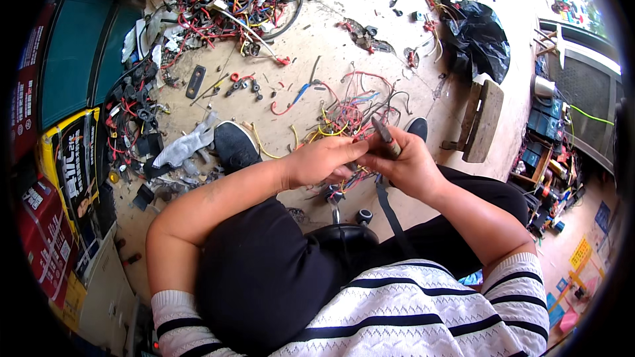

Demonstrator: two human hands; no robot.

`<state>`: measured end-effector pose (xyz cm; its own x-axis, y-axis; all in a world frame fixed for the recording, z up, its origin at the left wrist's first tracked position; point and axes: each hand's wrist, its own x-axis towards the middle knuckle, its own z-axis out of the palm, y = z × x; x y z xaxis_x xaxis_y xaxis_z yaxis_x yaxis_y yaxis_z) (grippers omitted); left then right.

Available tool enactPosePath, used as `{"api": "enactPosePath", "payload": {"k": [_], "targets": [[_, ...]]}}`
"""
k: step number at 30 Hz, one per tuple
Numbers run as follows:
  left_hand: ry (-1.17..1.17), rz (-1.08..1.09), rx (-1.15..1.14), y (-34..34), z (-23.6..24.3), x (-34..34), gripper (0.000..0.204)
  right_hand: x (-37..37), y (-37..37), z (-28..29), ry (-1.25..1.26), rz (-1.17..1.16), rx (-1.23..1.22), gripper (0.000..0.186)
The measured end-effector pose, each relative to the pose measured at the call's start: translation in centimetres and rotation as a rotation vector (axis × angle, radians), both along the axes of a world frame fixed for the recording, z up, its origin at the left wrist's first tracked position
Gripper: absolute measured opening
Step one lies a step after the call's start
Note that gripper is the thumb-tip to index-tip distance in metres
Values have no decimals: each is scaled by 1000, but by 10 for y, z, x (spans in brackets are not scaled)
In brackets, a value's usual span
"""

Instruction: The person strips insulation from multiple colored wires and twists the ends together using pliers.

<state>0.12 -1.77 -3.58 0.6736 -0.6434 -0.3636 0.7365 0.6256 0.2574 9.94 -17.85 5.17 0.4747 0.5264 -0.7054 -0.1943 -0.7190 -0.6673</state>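
My left hand (324, 162) and my right hand (408, 165) meet above the floor between my shoes. The right one is closed round a small hand tool (385, 137) with a dark, tapered metal end and a reddish-grey grip; its exact kind is unclear. My left fingers are pressed together close to the right fingertips, and whatever they pinch is hidden. Beneath both hands lies a loose tangle of thin wires (350, 107) in red, yellow, blue and grey. A short blue wire (301, 92) curls beside that tangle.
A big heap of cables (231, 6) covers the far left floor. Grey cloth (188, 145) lies by my left shoe (236, 145). A wooden stool (483, 122) and a black plastic bag (477, 39) are at right. Boxes (69, 158) line the left side.
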Motion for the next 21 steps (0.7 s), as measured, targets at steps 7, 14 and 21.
{"api": "enactPosePath", "payload": {"k": [7,14,21], "targets": [[42,351,103,11,-31,-4,24,61,-13,-9,-401,-550,-124,33],[57,546,-84,15,-26,5,33,39,-4,-8,-130,-440,-50,24],[-9,313,-182,-6,-9,7,41,-1,14,-5,184,-262,13,30]]}}
